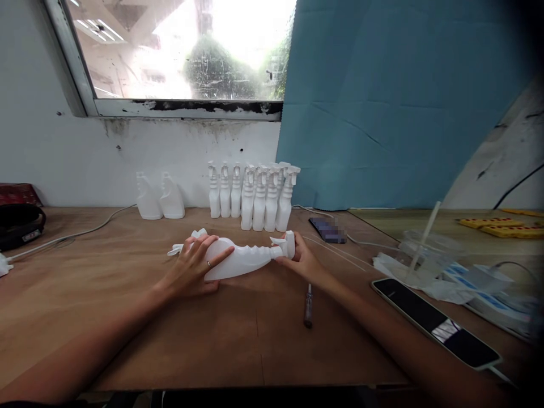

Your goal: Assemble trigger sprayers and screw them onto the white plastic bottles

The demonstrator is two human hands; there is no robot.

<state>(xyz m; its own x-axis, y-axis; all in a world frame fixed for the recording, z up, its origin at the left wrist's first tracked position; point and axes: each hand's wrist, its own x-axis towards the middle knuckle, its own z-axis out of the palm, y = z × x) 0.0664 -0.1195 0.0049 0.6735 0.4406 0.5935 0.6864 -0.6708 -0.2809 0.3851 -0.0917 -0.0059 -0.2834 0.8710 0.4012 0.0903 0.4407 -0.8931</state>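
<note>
A white spray bottle (pixel 244 262) lies sideways above the brown tabletop, its neck pointing right. My left hand (pixel 198 260) is wrapped round its wide base end. At the other end my right hand (pixel 302 258) grips the white trigger head (pixel 289 245), which sits at the bottle's neck; whether it is fully screwed on I cannot tell. Behind my left hand shows another white plastic piece (pixel 175 249), mostly hidden, that looks like a trigger head. A screwdriver (pixel 308 309) rests on the table below my right hand.
Several white spray bottles with trigger heads (pixel 271 207) stand by the wall. Left of them are two headless bottles (pixel 172 198). On the right lie a dark phone (pixel 327 229), a larger phone (pixel 433 320), a clear cup with a straw (pixel 429 252) and a power strip (pixel 488 294).
</note>
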